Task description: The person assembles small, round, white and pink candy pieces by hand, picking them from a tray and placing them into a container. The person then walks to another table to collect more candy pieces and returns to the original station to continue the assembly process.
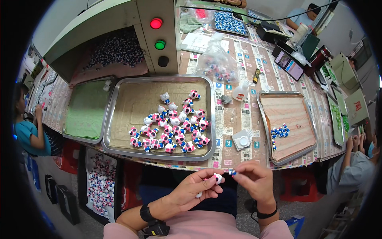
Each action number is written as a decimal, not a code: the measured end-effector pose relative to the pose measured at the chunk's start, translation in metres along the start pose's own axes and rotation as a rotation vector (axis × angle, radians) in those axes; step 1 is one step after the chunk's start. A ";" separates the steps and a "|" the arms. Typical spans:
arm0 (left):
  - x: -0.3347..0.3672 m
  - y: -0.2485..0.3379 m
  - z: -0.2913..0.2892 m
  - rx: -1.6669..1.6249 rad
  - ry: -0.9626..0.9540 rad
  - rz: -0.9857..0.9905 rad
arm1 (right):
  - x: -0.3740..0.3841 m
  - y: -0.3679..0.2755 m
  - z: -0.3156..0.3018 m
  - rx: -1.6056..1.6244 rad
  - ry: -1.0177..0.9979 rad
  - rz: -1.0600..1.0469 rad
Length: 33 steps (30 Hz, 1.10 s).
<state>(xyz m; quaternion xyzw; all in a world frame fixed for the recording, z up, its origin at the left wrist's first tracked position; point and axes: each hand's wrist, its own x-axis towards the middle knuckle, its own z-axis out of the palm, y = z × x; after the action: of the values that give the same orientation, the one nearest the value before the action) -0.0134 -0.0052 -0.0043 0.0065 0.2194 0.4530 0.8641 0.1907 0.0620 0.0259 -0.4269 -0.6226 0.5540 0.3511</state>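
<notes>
My left hand point(190, 189) is closed on a white and pink figurine head point(217, 179); another small white piece point(199, 194) shows below its fingers. Close beside it, my right hand point(256, 180) pinches a tiny blue and white figurine body point(232, 172), which is apart from the head. Both hands are in front of the table edge. Beyond them a metal tray point(131, 99) lined with brown paper bears many pink, white and blue figurines point(169, 133). A smaller tray point(292, 115) at right holds several blue and white bodies point(281, 131).
A white bottle point(240, 91), a small white dish point(242, 140) and a plastic bag point(217, 63) stand between the trays. At left are a green-lined tray point(85, 111), a machine point(159, 59) with lit buttons and a low crate of figurines point(101, 179). Other people sit around.
</notes>
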 end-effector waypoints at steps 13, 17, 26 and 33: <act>0.003 -0.008 0.001 0.007 0.028 0.012 | -0.021 0.005 0.017 0.005 0.037 -0.017; 0.001 -0.009 0.002 0.072 0.041 0.028 | -0.021 0.006 0.016 -0.023 0.008 -0.041; 0.001 -0.009 0.005 0.240 0.099 0.094 | -0.021 0.009 0.016 -0.022 0.002 -0.151; -0.003 -0.005 0.002 0.239 0.110 0.084 | -0.018 0.012 0.018 -0.005 -0.034 -0.149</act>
<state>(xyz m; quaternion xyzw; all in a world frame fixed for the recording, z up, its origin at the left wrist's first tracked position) -0.0101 -0.0101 -0.0024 0.0936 0.3184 0.4591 0.8241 0.1831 0.0386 0.0119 -0.3708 -0.6598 0.5321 0.3795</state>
